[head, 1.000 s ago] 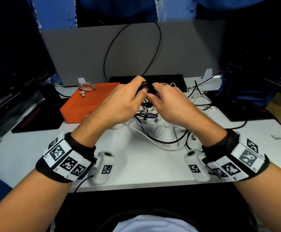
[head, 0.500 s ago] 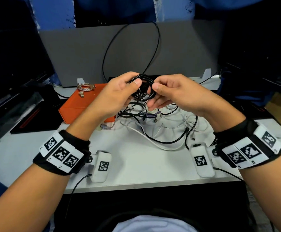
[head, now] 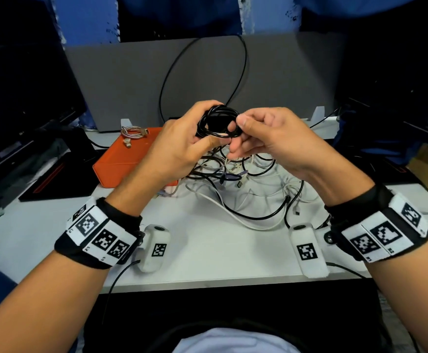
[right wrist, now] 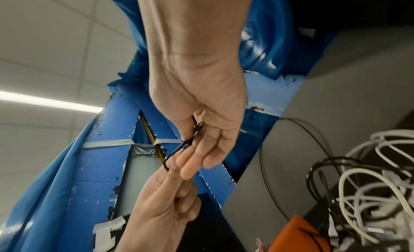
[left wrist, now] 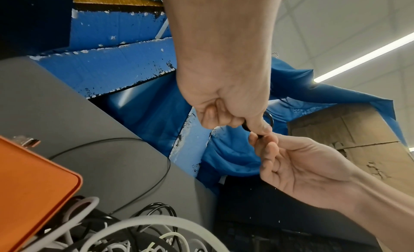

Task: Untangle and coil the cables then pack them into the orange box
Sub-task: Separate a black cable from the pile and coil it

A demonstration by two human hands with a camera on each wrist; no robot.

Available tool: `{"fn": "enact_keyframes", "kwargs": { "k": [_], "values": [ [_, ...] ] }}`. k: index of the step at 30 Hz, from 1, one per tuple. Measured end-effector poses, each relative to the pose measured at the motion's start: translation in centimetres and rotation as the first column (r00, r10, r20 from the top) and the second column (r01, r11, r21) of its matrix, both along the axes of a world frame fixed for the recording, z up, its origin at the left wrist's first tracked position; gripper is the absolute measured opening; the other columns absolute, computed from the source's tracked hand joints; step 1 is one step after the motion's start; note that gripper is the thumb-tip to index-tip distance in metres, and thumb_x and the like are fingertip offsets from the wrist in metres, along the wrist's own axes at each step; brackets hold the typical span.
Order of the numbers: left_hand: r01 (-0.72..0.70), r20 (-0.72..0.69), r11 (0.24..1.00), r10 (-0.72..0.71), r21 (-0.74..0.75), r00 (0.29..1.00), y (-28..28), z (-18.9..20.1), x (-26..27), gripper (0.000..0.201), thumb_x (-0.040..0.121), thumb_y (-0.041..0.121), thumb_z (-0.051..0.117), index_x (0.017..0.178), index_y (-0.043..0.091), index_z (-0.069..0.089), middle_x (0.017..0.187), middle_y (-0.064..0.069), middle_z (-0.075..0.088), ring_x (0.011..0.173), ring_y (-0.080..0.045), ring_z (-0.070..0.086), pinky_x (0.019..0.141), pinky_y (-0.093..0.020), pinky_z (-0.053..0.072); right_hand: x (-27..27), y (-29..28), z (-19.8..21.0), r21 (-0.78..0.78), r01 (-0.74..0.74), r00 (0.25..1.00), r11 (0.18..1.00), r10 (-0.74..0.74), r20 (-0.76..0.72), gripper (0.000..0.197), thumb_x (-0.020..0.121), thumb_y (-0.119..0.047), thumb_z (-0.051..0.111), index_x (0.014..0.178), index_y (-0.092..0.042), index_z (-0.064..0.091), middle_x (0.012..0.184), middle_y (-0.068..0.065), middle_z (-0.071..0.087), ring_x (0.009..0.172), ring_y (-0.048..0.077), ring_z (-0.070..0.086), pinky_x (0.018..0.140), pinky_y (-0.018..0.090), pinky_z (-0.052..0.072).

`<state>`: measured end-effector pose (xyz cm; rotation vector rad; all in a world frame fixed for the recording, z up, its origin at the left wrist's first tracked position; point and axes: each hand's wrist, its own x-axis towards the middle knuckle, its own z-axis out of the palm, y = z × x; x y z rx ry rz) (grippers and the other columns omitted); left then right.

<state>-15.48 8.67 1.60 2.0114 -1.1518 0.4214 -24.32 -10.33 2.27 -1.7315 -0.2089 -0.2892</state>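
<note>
We hold a black cable coil (head: 218, 122) up above the white desk (head: 208, 248), between our two hands. Our left hand (head: 179, 146) grips the coil's left side: the fingers curl over its top and the thumb presses across the lower strands, so the loops sit clamped between thumb and fingers. Our right hand (head: 271, 138) meets the coil from the right, thumb on the upper strands and a fingertip poking up through the ring's opening, pinching the right edge. In the right wrist view the black strand runs between the thumb and the stretched fingers (right wrist: 197, 160), the other fingers lying loosely extended beneath it.

Below the hands, the tangle of black and white cables (head: 246, 189) lies loose on the desk, and strands trail from the hands down into it. The orange box (head: 129, 161) lies closed to the left of the tangle, touching its edge, with a coiled braided cable (head: 134, 132) resting on its lid. A thin black wire (head: 202, 72) loops up against the grey partition (head: 131, 80) behind.
</note>
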Motion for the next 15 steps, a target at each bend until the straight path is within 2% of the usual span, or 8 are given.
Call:
{"fn": "enact_keyframes", "kwargs": {
  "k": [2, 4, 6, 7, 9, 12, 15],
  "values": [
    [0.013, -0.035, 1.000, -0.013, -0.015, 0.999, 0.0, 0.0, 0.0, 0.047, 0.097, 0.037, 0.068, 0.139, 0.022, 0.053, 0.103, 0.019, 0.067, 0.065, 0.003, 0.062, 0.065, -0.012, 0.045, 0.2, 0.1, -0.2, 0.055, -0.005, 1.000, 0.998, 0.006, -0.014, 0.023, 0.108, -0.018, 0.050, 0.095, -0.009, 0.067, 0.074, 0.007, 0.075, 0.072, 0.022, 0.077, 0.080, 0.034, 0.062],
    [0.038, -0.078, 0.999, -0.036, 0.025, 0.996, 0.1, 0.1, 0.0, 0.056, 0.094, 0.042, 0.070, 0.142, 0.026, 0.048, 0.110, 0.017, 0.067, 0.081, 0.000, 0.069, 0.073, -0.019, 0.053, 0.4, 0.1, -0.5, 0.034, 0.023, 1.000, 0.999, -0.023, -0.021, 0.021, 0.108, -0.018, 0.052, 0.096, -0.008, 0.067, 0.072, 0.007, 0.074, 0.071, 0.022, 0.077, 0.077, 0.032, 0.063],
    [0.082, -0.147, 0.994, -0.070, 0.077, 0.987, 0.4, 0.4, -0.3, 0.069, 0.087, 0.051, 0.073, 0.145, 0.029, 0.042, 0.114, 0.017, 0.067, 0.091, 0.001, 0.071, 0.078, -0.015, 0.054, 0.5, 0.0, -0.6, -0.024, 0.071, 0.997, 0.997, -0.071, -0.013, 0.018, 0.107, -0.016, 0.054, 0.099, -0.006, 0.067, 0.069, 0.006, 0.074, 0.069, 0.021, 0.076, 0.075, 0.031, 0.063],
    [0.099, -0.172, 0.991, -0.082, 0.093, 0.982, 0.5, 0.4, -0.5, 0.072, 0.086, 0.052, 0.073, 0.146, 0.029, 0.040, 0.112, 0.017, 0.066, 0.089, 0.006, 0.070, 0.077, -0.011, 0.051, 0.6, 0.0, -0.5, -0.045, 0.092, 0.996, 0.995, -0.092, -0.005, 0.017, 0.106, -0.015, 0.055, 0.100, -0.005, 0.067, 0.068, 0.005, 0.073, 0.068, 0.021, 0.076, 0.076, 0.032, 0.063],
    [0.096, -0.156, 0.993, -0.084, 0.069, 0.984, 0.3, 0.3, -0.5, 0.061, 0.093, 0.044, 0.068, 0.145, 0.025, 0.043, 0.103, 0.020, 0.064, 0.079, 0.010, 0.065, 0.071, -0.006, 0.044, 0.5, 0.1, -0.5, -0.066, 0.112, 0.994, 0.992, -0.112, 0.008, 0.015, 0.106, -0.014, 0.056, 0.101, -0.005, 0.067, 0.069, 0.006, 0.073, 0.071, 0.024, 0.076, 0.079, 0.035, 0.064],
    [0.030, -0.094, 1.000, -0.029, 0.005, 0.995, 0.1, -0.1, 0.0, 0.043, 0.101, 0.036, 0.061, 0.141, 0.022, 0.049, 0.095, 0.022, 0.064, 0.071, 0.001, 0.064, 0.066, -0.014, 0.047, 0.5, 0.4, -0.5, -0.061, 0.113, 0.994, 0.992, -0.112, 0.020, 0.018, 0.107, -0.017, 0.055, 0.104, -0.004, 0.067, 0.073, 0.007, 0.074, 0.077, 0.028, 0.078, 0.084, 0.037, 0.063],
    [0.004, -0.062, 1.000, -0.004, -0.014, 0.998, 0.0, -0.3, 0.8, 0.038, 0.103, 0.033, 0.058, 0.138, 0.019, 0.052, 0.100, 0.024, 0.064, 0.083, 0.011, 0.061, 0.075, -0.014, 0.047, 0.6, 0.6, -0.8, -0.023, 0.109, 0.994, 0.994, -0.109, 0.013, 0.020, 0.107, -0.015, 0.054, 0.110, 0.002, 0.065, 0.077, 0.011, 0.076, 0.079, 0.029, 0.078, 0.085, 0.036, 0.063]
  ]
}}
